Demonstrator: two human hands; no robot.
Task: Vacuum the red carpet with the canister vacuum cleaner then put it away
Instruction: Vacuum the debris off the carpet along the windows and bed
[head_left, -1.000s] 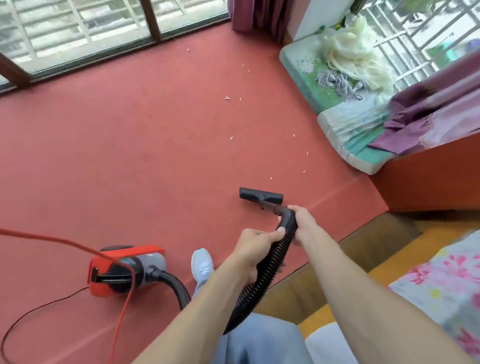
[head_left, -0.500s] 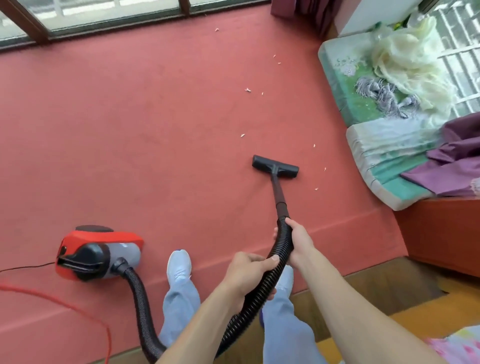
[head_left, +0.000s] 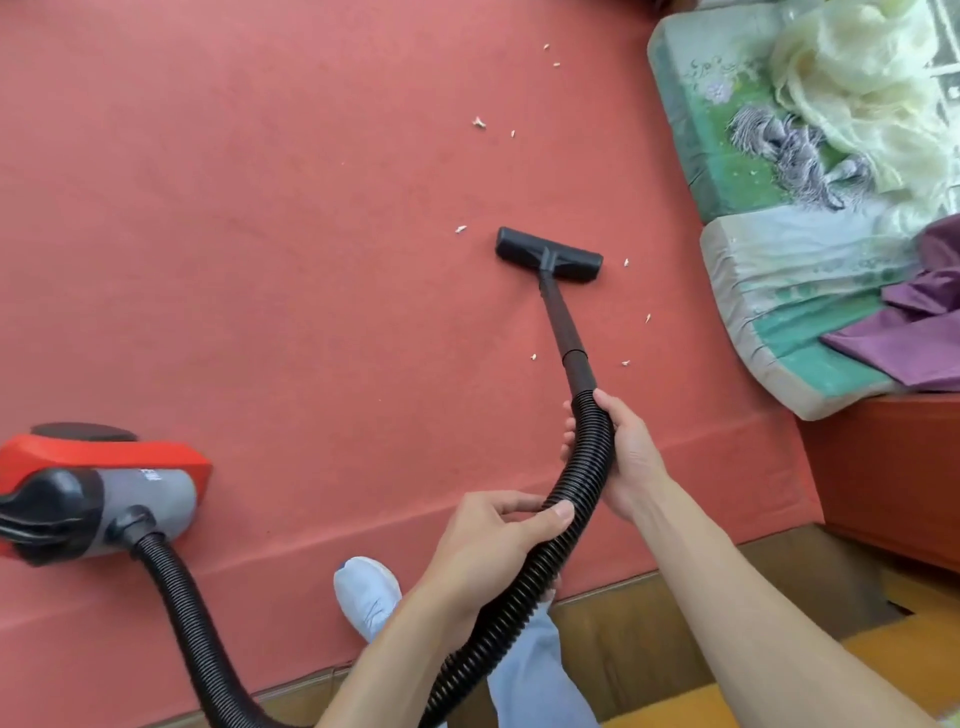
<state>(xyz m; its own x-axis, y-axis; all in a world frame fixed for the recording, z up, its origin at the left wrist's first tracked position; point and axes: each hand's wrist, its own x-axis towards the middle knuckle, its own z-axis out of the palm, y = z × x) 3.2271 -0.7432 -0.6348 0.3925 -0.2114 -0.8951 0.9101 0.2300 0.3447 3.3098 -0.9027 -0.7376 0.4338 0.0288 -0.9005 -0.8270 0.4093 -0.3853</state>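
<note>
The right hand (head_left: 626, 460) is gripping the hose (head_left: 498, 618) at its wand (head_left: 563, 332) end, fingers curled round it, and the left hand (head_left: 485, 543) is clamping the hose lower down between thumb and fingers. The nozzle (head_left: 548, 255) is lying flat on the carpet (head_left: 260, 260) toward its right edge, with pale scraps (head_left: 478, 123) lying around and beyond it. The canister (head_left: 104, 493) is sitting at the carpet's near left corner, and a shoe (head_left: 366, 592) is standing at the near edge.
</note>
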